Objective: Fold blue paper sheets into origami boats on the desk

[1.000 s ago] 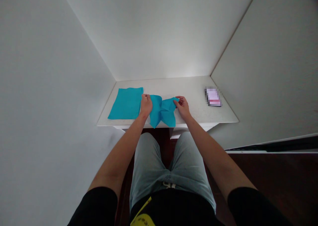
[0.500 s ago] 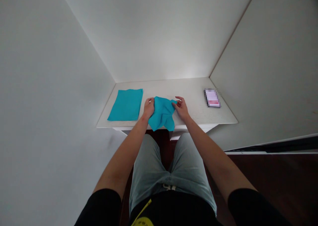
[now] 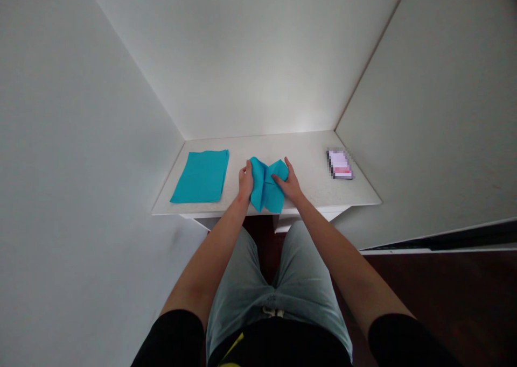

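— what do you have in your left hand?
— you have the left side of the folded teal piece. your thumb lies along its edge and your other fingers are bent in behind, so the grip is closed on it, though your hand hides part of the contact.

— and your right hand?
— that one pinches the right side: your thumb lies across the face of the piece, and your index finger points up beside its upper right edge. the rest of your fingers are mostly out of sight, so you can't tell how firmly they press.

— where is the piece itself?
— between your two hands, in front of you at the near edge of the white table. its lower points overlap that edge from your view; you can't tell whether it touches the tabletop. it has a crease down the middle, with a flap on each side. you can't tell if it is cloth or paper.

— what else lies near you?
— to your left, apart from your left hand, a flat teal sheet lies on the table, a second edge showing along its right side. well over to your right lies a phone, its screen lit and blurred into blocks.
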Tool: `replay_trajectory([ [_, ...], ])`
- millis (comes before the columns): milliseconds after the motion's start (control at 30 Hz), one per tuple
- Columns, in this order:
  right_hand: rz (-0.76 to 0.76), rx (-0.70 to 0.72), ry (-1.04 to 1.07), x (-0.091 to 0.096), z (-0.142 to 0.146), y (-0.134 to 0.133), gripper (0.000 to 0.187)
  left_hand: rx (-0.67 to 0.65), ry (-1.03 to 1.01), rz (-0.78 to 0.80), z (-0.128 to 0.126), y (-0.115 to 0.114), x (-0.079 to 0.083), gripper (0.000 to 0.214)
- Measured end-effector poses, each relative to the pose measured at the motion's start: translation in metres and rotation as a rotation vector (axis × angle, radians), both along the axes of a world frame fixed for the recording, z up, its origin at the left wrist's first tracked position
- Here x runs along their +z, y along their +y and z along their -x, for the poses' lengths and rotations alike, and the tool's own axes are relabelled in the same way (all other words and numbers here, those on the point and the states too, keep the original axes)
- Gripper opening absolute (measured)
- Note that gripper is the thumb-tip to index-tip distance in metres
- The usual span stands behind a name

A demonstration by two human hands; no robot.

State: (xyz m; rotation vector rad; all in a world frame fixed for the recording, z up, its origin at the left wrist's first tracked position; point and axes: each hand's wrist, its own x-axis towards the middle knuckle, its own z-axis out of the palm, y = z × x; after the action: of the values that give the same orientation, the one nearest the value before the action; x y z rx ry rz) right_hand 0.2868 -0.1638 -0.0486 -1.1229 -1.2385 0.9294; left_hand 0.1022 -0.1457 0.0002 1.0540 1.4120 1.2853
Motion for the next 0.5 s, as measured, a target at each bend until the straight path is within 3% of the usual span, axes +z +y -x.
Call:
replay_trajectory([
  [233,0.029,-0.071,0.053,-0.006,-0.006,0.005,0.119,-0.307,-0.139,0.145,0.014,-0.023,0.004,0.039],
  [367,0.05,-0.09,0.092,-0.005,-0.009,0.006,0.118,-0.339,-0.277,0.255,0.021,-0.025,-0.001,0.03],
  [500,0.069,-0.052,0.211,-0.007,-0.009,0.007,0.121,-0.381,-0.447,0.399,0.024,-0.026,-0.003,0.041],
])
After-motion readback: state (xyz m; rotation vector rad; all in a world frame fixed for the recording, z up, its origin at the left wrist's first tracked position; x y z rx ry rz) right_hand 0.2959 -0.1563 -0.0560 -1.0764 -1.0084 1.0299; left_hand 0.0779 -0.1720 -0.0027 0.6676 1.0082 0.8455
